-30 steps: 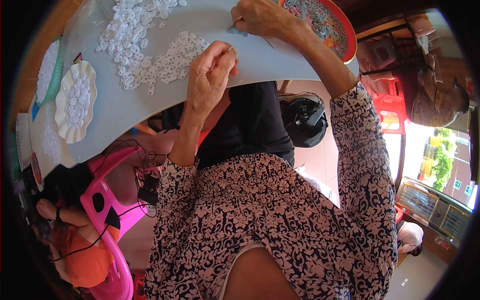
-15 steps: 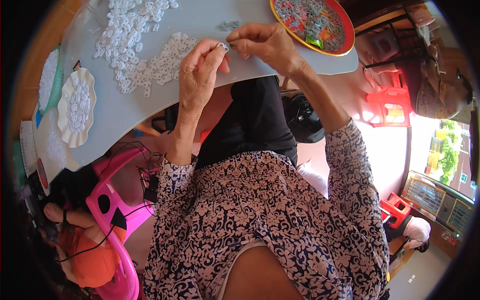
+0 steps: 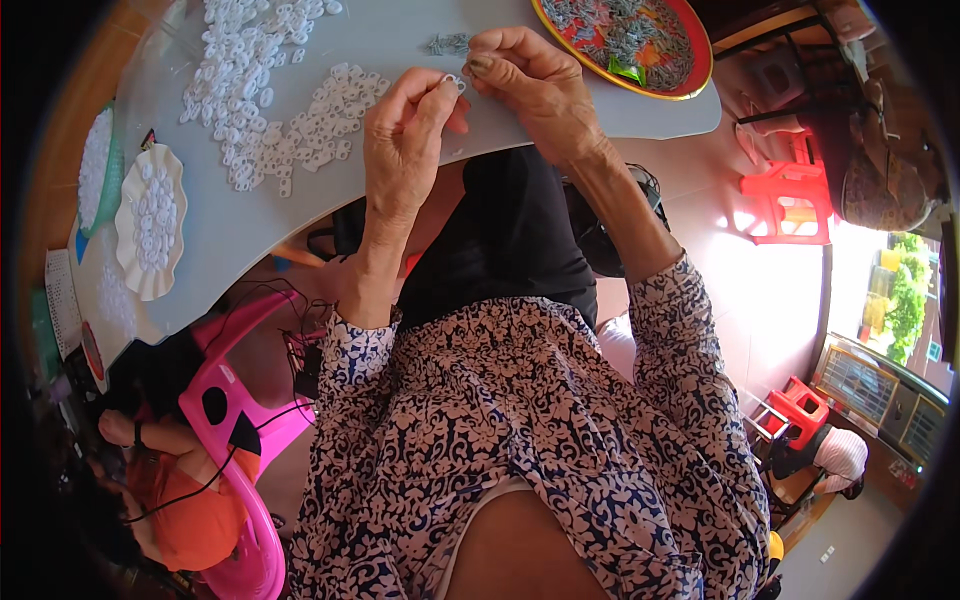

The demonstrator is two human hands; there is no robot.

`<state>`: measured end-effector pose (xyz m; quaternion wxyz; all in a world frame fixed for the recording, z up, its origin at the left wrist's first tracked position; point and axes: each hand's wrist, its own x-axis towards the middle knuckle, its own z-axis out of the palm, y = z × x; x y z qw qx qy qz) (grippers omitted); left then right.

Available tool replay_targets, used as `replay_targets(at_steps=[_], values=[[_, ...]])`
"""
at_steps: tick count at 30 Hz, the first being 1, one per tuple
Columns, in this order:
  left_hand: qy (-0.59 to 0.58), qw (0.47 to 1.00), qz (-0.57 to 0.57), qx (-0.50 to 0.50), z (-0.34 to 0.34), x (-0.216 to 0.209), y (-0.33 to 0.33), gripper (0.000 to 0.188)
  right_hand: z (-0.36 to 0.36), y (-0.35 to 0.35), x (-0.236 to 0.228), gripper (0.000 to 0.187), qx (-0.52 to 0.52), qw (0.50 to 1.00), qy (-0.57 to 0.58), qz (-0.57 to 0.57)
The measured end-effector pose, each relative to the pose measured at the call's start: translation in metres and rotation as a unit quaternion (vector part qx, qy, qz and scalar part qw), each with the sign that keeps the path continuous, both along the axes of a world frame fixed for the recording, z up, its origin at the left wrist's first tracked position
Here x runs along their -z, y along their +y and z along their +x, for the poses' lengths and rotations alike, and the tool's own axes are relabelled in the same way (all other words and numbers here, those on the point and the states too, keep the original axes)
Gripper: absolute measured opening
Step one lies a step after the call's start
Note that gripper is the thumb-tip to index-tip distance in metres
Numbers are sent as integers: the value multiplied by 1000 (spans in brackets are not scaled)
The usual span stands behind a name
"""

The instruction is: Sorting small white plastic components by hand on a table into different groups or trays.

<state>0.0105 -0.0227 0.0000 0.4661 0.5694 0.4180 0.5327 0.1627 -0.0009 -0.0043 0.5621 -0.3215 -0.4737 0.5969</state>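
Note:
My left hand [image 3: 405,140] pinches a small white plastic piece with a hole [image 3: 455,84] between thumb and forefinger, above the table's near edge. My right hand [image 3: 545,95] is closed in a pinch right beside that piece, its fingertips touching or almost touching it. Whatever the right fingertips hold is too small to make out. Flat white pieces [image 3: 335,115] are spread to the left of my left hand. Just beyond my hands lies a little heap of small grey metal parts [image 3: 447,44]. More of these grey parts fill a round red tray with a yellow rim [image 3: 703,40] at the right.
A large pile of white oval pieces [image 3: 225,90] covers the grey table [image 3: 390,25] at the left. A scalloped cream dish [image 3: 128,225] and a green basket [image 3: 113,165] hold more white pieces. A person in orange [image 3: 200,515] sits on a pink chair [image 3: 262,540]. Red stools [image 3: 790,205] stand at the right.
My right hand has moved left and closed in on the white piece; before, a gap lay between the hands. My left hand keeps its pinch, shifted slightly.

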Motion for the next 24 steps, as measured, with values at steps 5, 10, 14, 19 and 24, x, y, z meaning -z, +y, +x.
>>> replay_targets(at_steps=[5,10,14,19,24], values=[[-14,1000,9,-7,6,3,1,17,-4,-2,1,19,41,999,-4,-8],[-25,1000,9,-3,9,4,0,16,-6,-3,1,20,46,999,25,-15],[-43,999,-5,-3,10,3,0,15,-7,-3,0,21,44,999,24,-11],[-32,999,7,-8,10,5,-1,14,-7,-3,1,21,45,999,27,-6],[-30,999,27,-25,10,5,-2,14,-5,-3,-1,19,24,999,-23,32]])
